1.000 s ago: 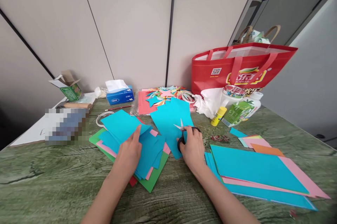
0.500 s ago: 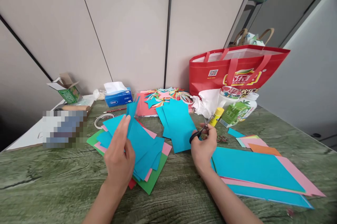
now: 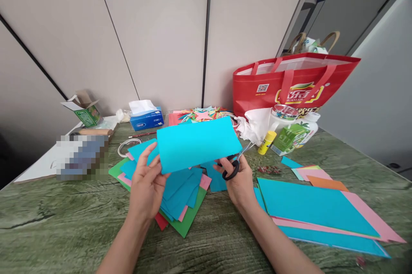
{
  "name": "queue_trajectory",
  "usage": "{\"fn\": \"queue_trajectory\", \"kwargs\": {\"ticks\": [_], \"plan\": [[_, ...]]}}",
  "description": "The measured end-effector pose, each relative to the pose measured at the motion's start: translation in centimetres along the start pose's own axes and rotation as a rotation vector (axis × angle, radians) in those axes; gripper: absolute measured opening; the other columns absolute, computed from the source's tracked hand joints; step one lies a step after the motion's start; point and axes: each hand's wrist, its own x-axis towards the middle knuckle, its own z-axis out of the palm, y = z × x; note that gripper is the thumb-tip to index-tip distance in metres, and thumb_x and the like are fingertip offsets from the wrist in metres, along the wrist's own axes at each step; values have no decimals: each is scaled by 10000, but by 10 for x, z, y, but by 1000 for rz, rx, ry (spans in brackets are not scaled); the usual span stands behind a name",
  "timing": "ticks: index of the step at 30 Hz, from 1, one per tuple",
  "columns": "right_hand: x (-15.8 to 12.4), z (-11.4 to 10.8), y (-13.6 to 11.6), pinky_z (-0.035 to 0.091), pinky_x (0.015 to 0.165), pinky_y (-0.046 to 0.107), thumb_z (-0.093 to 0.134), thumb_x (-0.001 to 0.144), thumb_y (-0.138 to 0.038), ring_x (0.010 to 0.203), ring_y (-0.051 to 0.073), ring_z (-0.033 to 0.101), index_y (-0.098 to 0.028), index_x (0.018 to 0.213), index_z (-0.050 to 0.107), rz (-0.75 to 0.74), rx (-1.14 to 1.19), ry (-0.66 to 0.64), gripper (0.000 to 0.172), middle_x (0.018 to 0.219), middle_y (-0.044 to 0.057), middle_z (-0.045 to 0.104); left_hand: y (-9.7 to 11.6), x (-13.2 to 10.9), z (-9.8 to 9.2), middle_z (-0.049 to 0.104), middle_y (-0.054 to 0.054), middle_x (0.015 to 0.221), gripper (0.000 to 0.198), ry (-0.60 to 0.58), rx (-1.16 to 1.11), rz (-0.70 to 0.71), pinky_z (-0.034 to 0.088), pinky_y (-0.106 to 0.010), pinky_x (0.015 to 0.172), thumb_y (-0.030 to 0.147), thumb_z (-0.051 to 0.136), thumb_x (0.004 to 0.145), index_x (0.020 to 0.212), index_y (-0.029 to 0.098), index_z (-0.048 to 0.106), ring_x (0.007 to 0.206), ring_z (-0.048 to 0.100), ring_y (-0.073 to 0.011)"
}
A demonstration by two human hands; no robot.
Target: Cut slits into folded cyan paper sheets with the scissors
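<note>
- Holds a blue sheet (image 3: 197,143) up above the bench (image 3: 64,222) in the left hand (image 3: 146,184), pinched at the sheet's lower left corner, thumb on the near face.
- Keeps that sheet nearly upright and lying lengthwise, facing the camera, in front of the paper stars (image 3: 202,115).
- Grips black-handled scissors (image 3: 232,167) in the right hand (image 3: 238,179), fingers through the loops, blades pointing up and to the right, just under the sheet's lower right corner.
- Cannot tell whether the blades touch the sheet or how far apart they stand.
- Below the left hand: a loose pile of cut papers (image 3: 183,194) in blue, pink, green and red, flat on the bench.
- To the right of the right hand: a stack of large sheets (image 3: 317,209), blue on top, pink and orange edges showing.
- Further back: a tape ring (image 3: 126,146), a tissue box (image 3: 146,118), a yellow glue stick (image 3: 267,142), and a red bag (image 3: 294,83) against the wall.
</note>
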Motion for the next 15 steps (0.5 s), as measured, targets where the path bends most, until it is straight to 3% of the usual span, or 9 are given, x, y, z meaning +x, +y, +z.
{"fn": "queue_trajectory", "kwargs": {"ticks": [3,5,9,12,15], "plan": [[-2,2,-6,541,629,345,674,641,-240,717,170,585,-263,999,516,12,16,-49,392,772,-23,581,-4,0,-2,660,26,863,322,-45,-8,-45,514,-201,571,123,574,706,997,261,564,644,605,-100],[-5,6,-9,536,705,375,680,636,-244,833,202,583,-283,1104,464,12,8,-129,516,883,-1,606,-7,0,-3,679,10,874,255,-91,-28,-109,524,-226,628,107,567,713,936,228,595,716,630,-127],[-11,10,-11,468,862,411,676,654,-249,1100,249,474,-304,1163,416,-9,-1,-210,574,1164,12,533,-14,2,-3,695,-70,914,298,-157,-184,-435,510,-326,790,-19,473,719,952,112,605,855,639,-194],[-13,8,-7,454,864,426,632,701,-294,1062,246,505,-301,1138,441,-44,-14,-195,478,1154,15,541,-21,1,1,686,-160,914,422,-110,-318,-670,510,-360,803,-63,386,722,1130,-16,479,933,611,-257],[-11,5,-5,433,871,441,600,729,-310,1040,233,517,-303,1159,420,-153,-58,-107,466,1143,26,546,-25,2,2,685,-182,900,534,-83,-357,-696,516,-346,794,-70,325,734,1267,-50,290,968,585,-274]]}}
